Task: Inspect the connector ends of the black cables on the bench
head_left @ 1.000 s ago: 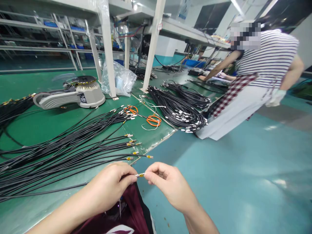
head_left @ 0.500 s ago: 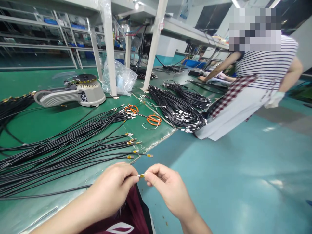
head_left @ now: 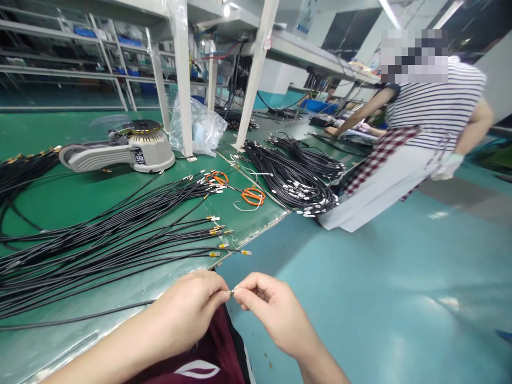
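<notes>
Nearest the viewer, the left hand [head_left: 198, 298] and the right hand [head_left: 268, 306] meet fingertip to fingertip, each with thumb and forefinger clamped on a small connector [head_left: 231, 293] that is mostly hidden between them. The connector lies in front of the worktop [head_left: 250, 224], above a dark red garment [head_left: 224, 341]; its long axis runs roughly level from left to right, but which end is its tip cannot be told. A single black cable [head_left: 100, 316] slants gently up from the left and disappears behind the left forearm; whether it joins the connector is hidden. The worktop's near edge rises diagonally from lower left to a corner beyond the hands, and to its right the blue-green floor [head_left: 360, 298] gives open room beside the right hand. On the worktop, loose cables [head_left: 120, 224] point their yellow-and-silver ends rightward, one reaching past the edge. Farther back lie two orange loops [head_left: 253, 196], a coiled cable bundle [head_left: 296, 173] and, at left, a grey machine [head_left: 154, 152]. Beyond the bundle, at right, a co-worker [head_left: 436, 109] in a striped top leans over the surface.
</notes>
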Demonstrator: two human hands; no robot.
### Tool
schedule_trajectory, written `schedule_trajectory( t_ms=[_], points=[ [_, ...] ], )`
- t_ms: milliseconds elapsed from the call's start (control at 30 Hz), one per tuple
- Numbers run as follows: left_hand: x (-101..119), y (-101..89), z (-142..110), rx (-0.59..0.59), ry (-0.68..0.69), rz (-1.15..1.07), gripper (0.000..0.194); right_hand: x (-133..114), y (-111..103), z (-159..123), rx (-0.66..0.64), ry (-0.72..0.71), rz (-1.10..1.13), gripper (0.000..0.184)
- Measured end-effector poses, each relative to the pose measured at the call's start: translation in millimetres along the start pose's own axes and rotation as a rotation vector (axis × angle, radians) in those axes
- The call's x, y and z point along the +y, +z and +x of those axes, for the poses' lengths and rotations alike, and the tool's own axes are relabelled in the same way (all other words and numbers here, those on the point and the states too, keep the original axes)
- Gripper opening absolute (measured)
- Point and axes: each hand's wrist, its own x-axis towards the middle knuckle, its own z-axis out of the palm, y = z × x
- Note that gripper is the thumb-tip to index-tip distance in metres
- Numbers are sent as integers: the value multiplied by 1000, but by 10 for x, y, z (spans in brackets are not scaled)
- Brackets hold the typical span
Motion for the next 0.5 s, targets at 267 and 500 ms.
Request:
schedule_trajectory(
  t_ms=[267, 500],
  points=[
    [33, 69, -38, 80, 61, 110, 27, 0, 78, -19, 46, 11, -15, 16],
    [176, 5, -103, 72, 92, 171, 24, -83, 20, -1, -117, 3, -21, 17]
  ],
)
